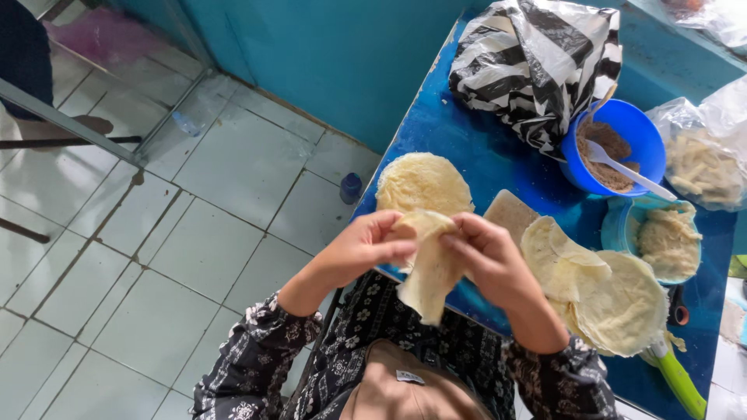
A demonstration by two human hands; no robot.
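Both hands hold one thin pale wrapper sheet [430, 268] up in front of me, above the near edge of the blue table [459, 132]. My left hand [366, 247] pinches its top left edge, and my right hand [490, 257] pinches its top right edge. The sheet hangs down, folded and creased. A round pale wrapper [424, 183] lies flat on the table just beyond my hands. A stack of round wrappers [603, 292] sits to the right, with one sheet folded over on top.
A blue bowl [642, 136] with brown filling and a white spoon [626, 167] stands at the back. Beside it are a black-and-white striped plastic bag [537, 58], a clear bag of pale strips [704, 163], a teal bowl [622, 225] of shredded filling and a green handle [681, 381]. Tiled floor [179, 233] lies left.
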